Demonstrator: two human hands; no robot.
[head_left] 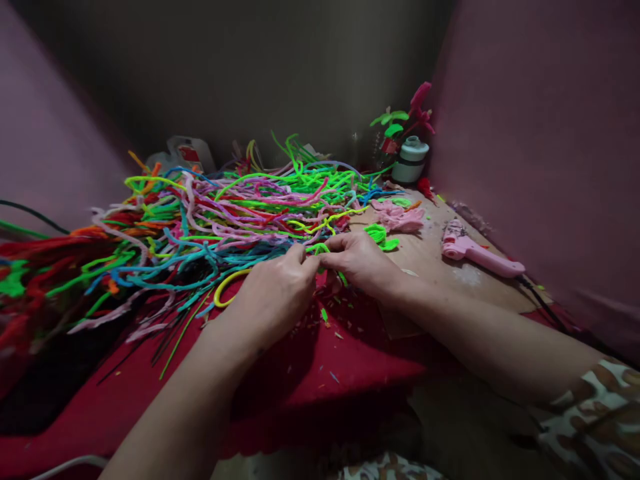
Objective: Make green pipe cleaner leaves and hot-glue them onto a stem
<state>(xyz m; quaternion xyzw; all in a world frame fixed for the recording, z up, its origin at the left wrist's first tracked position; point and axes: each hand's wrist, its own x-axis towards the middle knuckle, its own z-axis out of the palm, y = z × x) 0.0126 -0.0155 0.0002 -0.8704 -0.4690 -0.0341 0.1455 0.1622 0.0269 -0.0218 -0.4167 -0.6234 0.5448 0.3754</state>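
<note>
Green stem is being pinched, fingers together, in the grip of left hand and right hand, equally near, bend showing at 12 o'clock, green end at 5.

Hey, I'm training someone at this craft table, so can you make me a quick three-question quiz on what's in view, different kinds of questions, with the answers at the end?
1. Multiple choice: what colour is the fuzzy stem at the fingertips of the left hand and right hand?
A) White
B) Bright green
C) Black
2. True or false: the pink corded tool lies on the brown board, held by neither hand.
3. Fill in the blank: the cloth at the near side of the table is ____.

Key: 1. B; 2. True; 3. red.
</note>
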